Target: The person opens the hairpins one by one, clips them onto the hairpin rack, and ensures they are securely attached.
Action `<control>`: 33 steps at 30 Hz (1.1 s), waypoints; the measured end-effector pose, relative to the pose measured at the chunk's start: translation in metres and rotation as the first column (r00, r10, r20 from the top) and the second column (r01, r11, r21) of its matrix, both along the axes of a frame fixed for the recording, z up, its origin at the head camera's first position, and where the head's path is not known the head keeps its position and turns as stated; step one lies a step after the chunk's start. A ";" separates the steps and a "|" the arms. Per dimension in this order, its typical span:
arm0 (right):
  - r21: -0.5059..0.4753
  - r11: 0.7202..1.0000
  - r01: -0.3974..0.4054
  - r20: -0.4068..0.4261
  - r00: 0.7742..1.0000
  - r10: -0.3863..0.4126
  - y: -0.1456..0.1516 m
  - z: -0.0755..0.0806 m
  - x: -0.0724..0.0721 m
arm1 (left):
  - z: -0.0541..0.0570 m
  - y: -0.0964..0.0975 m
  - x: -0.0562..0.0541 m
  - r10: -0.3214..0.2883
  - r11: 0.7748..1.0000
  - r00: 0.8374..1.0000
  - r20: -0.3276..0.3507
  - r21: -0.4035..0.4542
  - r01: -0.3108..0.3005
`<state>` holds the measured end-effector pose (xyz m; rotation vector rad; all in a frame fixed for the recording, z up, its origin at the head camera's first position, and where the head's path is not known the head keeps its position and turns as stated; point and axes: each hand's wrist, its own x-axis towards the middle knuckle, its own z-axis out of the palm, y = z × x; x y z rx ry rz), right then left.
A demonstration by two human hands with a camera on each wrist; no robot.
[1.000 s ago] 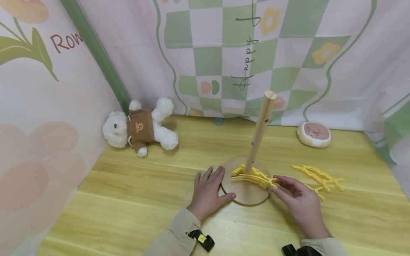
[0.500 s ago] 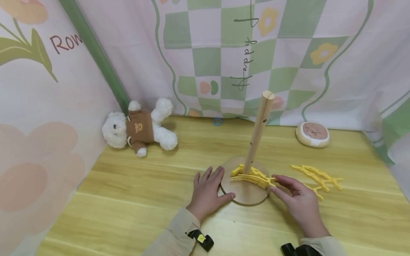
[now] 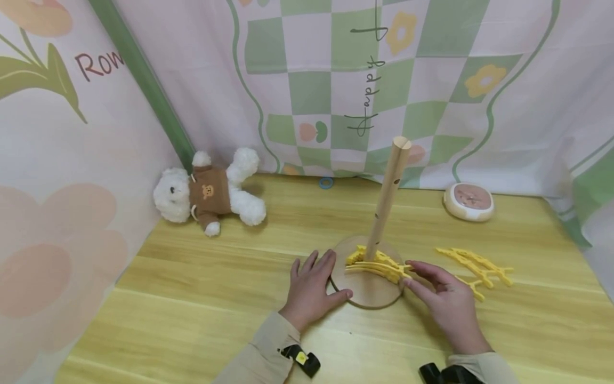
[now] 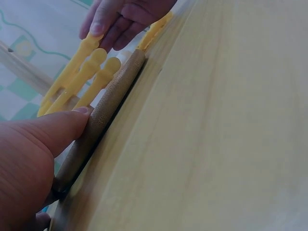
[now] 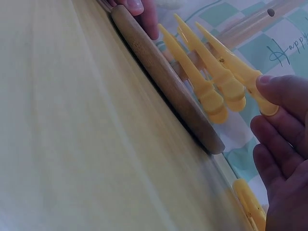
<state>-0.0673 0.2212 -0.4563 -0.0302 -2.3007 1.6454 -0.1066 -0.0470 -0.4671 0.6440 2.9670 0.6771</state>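
Observation:
A wooden post (image 3: 387, 192) with dark holes stands upright on a round wooden base (image 3: 369, 296). Several curved yellow plastic pieces (image 3: 379, 265) with forked ends lie stacked on the base around the post's foot. At the base's left edge rests my left hand (image 3: 310, 293), fingers spread and thumb on the near rim. My right hand (image 3: 448, 304) pinches the end of one yellow plastic piece (image 5: 240, 67) between thumb and fingertips, at the base's right side. In the right wrist view, that piece sits above the others, its far end pointing toward the post.
More yellow pieces (image 3: 475, 264) lie on the wooden table (image 3: 192, 309) right of the base, partly behind my right hand. A white plush toy (image 3: 211, 192) lies at the back left. A white rounded device (image 3: 470, 201) and a blue ring (image 3: 326, 183) sit near the back curtain.

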 end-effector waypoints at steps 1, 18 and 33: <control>0.000 1.000 -0.001 -0.001 1.000 0.001 0.000 0.000 0.000 | 0.000 0.000 0.000 0.000 1.000 1.000 0.001 0.000 0.000; 0.067 0.997 -0.028 0.004 1.000 0.028 -0.008 0.000 -0.008 | 0.000 0.001 -0.001 -0.003 1.000 1.000 0.018 -0.004 0.003; 0.045 0.997 -0.055 -0.016 0.998 0.056 -0.011 -0.001 -0.013 | -0.002 0.000 -0.002 -0.002 1.000 1.000 0.030 -0.003 0.002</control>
